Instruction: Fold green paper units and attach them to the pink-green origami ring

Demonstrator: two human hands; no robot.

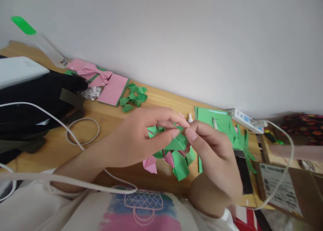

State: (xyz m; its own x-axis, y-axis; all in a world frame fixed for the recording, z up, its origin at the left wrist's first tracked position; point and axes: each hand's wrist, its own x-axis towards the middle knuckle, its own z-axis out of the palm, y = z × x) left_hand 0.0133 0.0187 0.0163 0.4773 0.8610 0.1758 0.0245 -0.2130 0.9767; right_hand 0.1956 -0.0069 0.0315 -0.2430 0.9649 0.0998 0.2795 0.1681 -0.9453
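Observation:
A green and pink folded-paper origami model [181, 165] shows between and below my hands, its several pointed flaps spreading out. My left hand [141, 137] is closed, with thumb and index finger around a green part of it. Thumb and index finger of my right hand [213, 153] pinch together at the model's right edge, beside my left index fingertip. My fingers hide the pinched spot and much of the model's upper side. A small white nozzle tip [190, 118] stands just behind my right hand.
Loose green folded pieces [133, 96] and pink paper sheets [113, 89] lie at the back left. Green sheets and strips [209, 115], a power strip [247, 120] and a dark phone [243, 174] are at right. A white cable [73, 181] crosses in front of my left forearm; a cardboard box [302, 187] stands lower right.

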